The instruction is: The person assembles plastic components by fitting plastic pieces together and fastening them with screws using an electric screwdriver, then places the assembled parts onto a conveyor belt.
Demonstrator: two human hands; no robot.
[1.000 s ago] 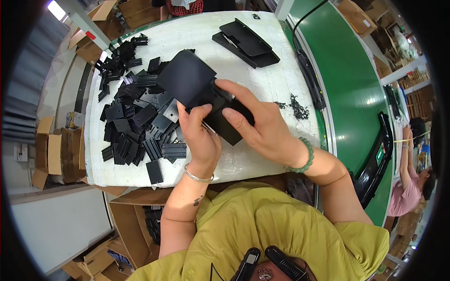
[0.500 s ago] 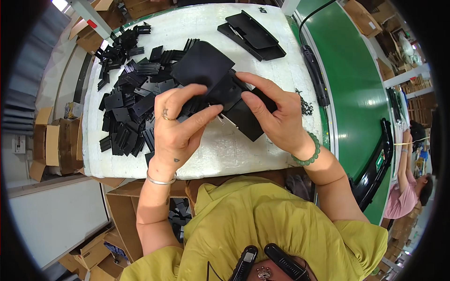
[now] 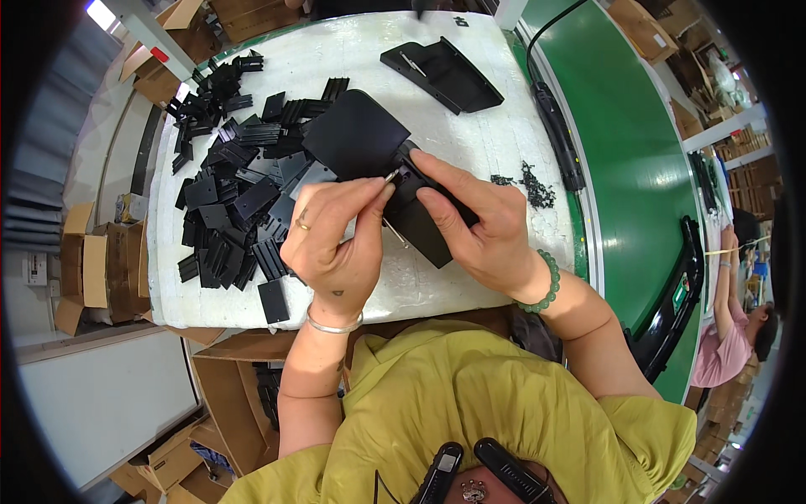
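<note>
My right hand (image 3: 487,214) grips a black plastic part (image 3: 357,130) with a broad flat panel and a longer trough-like body, held above the white table. Thumb and forefinger press on its right side. At the middle of the part, my left hand (image 3: 336,239) is closed in a pinch on a small silver pin (image 3: 391,176), whose tip points at a recess in the plastic. A thin silver rod (image 3: 396,235) shows along the part's lower edge. My left fingers hide some of the joint.
Many small black plastic plates (image 3: 235,197) lie heaped at the left. A black housing (image 3: 443,76) rests at the far side, and tiny black pieces (image 3: 537,186) lie at the right. A corded black electric screwdriver (image 3: 558,134) lies beside the green surface (image 3: 621,151). A cardboard box (image 3: 227,386) stands below.
My left hand has moved in to the middle of the part, now pinching the silver pin. The part has shifted slightly down. The black panel over the far housing is gone from there.
</note>
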